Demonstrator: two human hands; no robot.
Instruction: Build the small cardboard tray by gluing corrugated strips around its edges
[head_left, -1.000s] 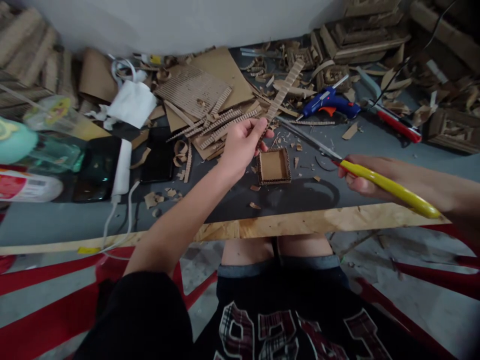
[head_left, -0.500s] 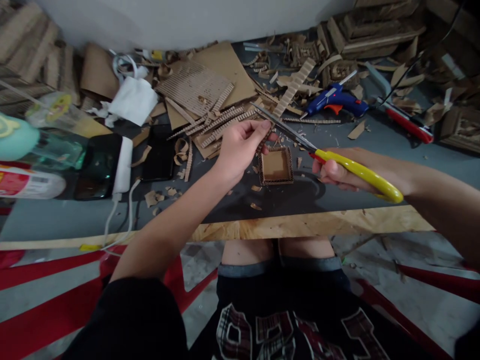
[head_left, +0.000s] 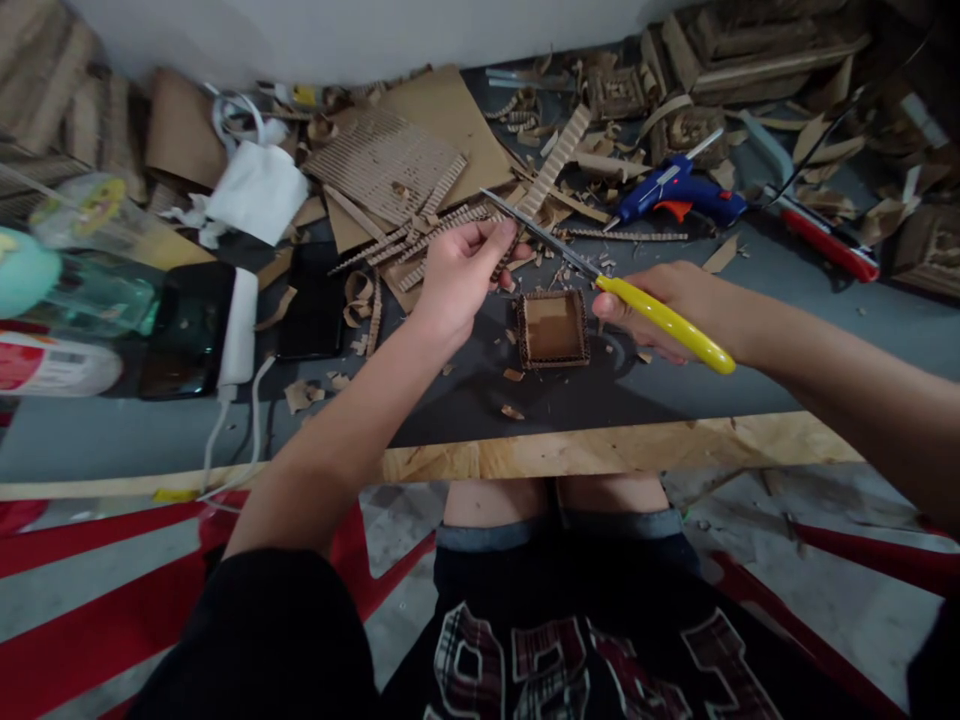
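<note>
My left hand (head_left: pixel 466 270) pinches a corrugated cardboard strip (head_left: pixel 556 165), which slants up and away to the right from the fingertips. In my right hand (head_left: pixel 667 300) are scissors with yellow handles (head_left: pixel 667 322); their blades point up and to the left, across the strip beside my left fingertips. How far the blades are parted is hard to tell. A small square cardboard frame (head_left: pixel 554 329) lies on the table between and below my hands, touched by neither. Part of the strip is hidden by my fingers and the blades.
A blue glue gun (head_left: pixel 675 192) and a red-handled tool (head_left: pixel 829 243) lie at the right. Behind my hands are cardboard sheets (head_left: pixel 386 165) and scraps. Bottles (head_left: pixel 56 362), a white cable (head_left: pixel 259 410) and a black phone (head_left: pixel 310 305) are at the left.
Both hands have shifted a little to the left, the right one further, together with the scissors and strip. The yellow handles now look closer together.
</note>
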